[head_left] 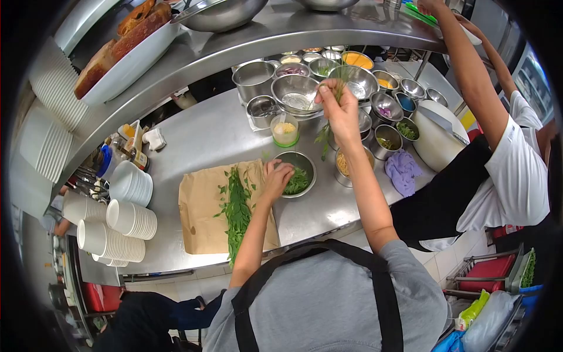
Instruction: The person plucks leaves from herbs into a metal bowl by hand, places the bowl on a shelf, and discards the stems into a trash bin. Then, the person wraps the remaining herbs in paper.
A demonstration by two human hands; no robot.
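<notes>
Raised over the metal bowls, my right hand is closed around green herb stems that hang below it and stick up above it. My left hand is at the left rim of a steel bowl holding picked green leaves. Its fingers are bent over the rim, and what they hold, if anything, is too small to make out. To the left, a long bunch of leafy herbs lies on brown paper. A cup of chopped yellowish food stands just behind the bowl.
Stacked white bowls and paper cups stand at the left. Several steel bowls fill the back right, near a purple cloth. A metal shelf crosses overhead. At right a co-worker's arm reaches up to it.
</notes>
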